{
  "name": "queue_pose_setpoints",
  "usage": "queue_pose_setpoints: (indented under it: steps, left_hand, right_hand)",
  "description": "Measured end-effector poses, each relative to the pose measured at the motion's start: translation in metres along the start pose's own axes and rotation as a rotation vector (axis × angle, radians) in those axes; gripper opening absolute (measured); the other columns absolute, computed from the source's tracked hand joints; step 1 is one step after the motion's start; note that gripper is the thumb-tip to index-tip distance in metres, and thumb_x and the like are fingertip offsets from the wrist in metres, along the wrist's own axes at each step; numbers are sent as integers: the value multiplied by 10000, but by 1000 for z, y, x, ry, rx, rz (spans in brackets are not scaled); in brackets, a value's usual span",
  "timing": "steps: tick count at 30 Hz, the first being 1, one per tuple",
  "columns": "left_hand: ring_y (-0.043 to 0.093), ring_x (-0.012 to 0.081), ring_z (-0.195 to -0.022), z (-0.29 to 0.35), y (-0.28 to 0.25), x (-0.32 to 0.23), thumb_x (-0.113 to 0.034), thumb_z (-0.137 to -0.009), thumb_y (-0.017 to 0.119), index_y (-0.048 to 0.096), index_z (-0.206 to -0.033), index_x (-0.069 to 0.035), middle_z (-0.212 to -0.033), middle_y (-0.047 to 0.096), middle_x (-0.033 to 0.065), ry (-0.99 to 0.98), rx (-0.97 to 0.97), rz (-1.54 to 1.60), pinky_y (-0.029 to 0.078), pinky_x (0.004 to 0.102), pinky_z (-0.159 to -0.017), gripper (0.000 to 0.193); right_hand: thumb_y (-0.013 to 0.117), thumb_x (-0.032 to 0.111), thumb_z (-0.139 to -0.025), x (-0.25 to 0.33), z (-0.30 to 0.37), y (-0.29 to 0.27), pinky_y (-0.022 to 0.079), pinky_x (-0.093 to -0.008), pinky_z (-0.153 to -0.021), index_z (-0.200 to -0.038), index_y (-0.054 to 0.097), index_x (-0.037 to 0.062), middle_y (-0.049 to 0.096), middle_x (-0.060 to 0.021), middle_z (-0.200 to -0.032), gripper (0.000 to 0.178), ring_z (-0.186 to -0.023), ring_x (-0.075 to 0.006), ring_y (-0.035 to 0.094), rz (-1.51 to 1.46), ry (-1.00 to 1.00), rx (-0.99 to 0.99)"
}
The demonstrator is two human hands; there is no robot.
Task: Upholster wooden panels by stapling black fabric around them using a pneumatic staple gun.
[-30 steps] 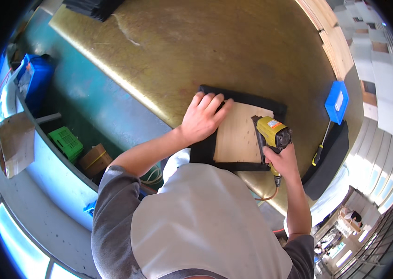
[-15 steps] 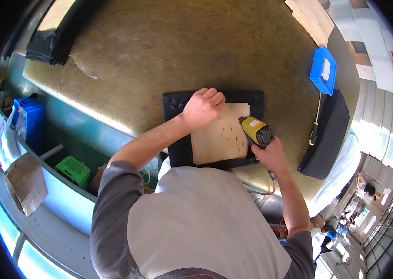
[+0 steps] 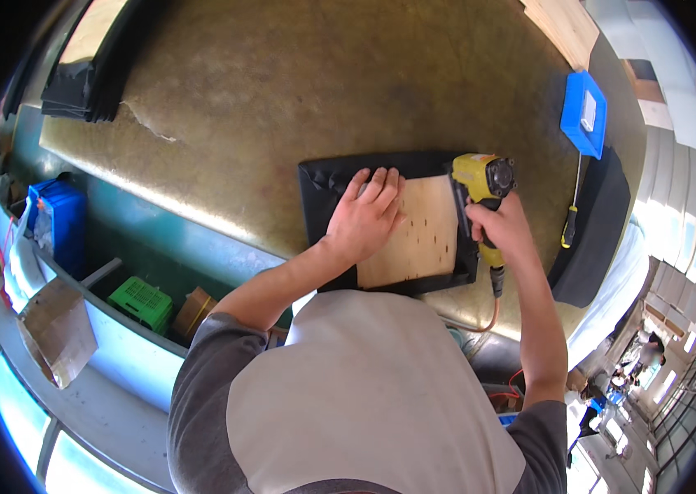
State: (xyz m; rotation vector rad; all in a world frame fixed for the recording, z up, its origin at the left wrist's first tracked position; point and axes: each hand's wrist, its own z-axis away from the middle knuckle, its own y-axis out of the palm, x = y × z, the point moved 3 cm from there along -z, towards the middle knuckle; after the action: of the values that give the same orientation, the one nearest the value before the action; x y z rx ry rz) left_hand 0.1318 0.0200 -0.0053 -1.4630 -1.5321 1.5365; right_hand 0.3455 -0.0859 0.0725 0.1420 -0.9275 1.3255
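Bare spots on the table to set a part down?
Biggest: table beyond the panel, between black stack and blue tray. Narrower: strip between yellow tool and screwdriver. Crowded: right side, with tray, screwdriver and black pad together; and the panel, taken up by left hand and tool.

The left hand lies palm down, left forearm pointing to 2 o'clock. The right hand grips, right forearm pointing nearly to 12.

Our right grip has carried the yellow gun-shaped tool up over the wooden panel's far right corner, which showed uncovered half a second ago. The fingers of our left grip, curled then, have straightened out. Compared with a second ago, we see more of the dark stack at the counter's far left.
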Motion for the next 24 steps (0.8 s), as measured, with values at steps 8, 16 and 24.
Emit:
queue_pose_setpoints:
  steps: [8, 16, 24]
  left_hand:
    - [555, 289, -1291, 2, 0, 0, -294, -882, 700, 666, -1265, -6, -1356, 600, 138, 23, -100, 39, 430, 453, -1144, 480]
    - [612, 318, -1208, 8, 5, 2, -265, -845, 709, 715, -1126, 30, -1183, 660, 139, 107, -206, 45, 506, 440, -1069, 407]
    - [618, 323, -1192, 9, -9, 6, -224, -836, 708, 705, -1110, 18, -1177, 664, 144, 103, -259, 88, 498, 440, -1076, 365]
  right_hand:
    - [623, 66, -803, 31, -3, 36, 495, -309, -489, -791, 633, -10, 614, -57, -588, 77, -509, -149, 640, 66, -60, 126]
    - [615, 95, -761, 71, -8, 70, 547, -389, -596, -825, 650, -48, 656, -178, -648, 161, -563, -258, 694, 356, -176, 246]
    - [660, 106, -790, 45, 6, 53, 541, -375, -566, -892, 666, -36, 660, -133, -642, 175, -561, -220, 692, 301, -286, 195]
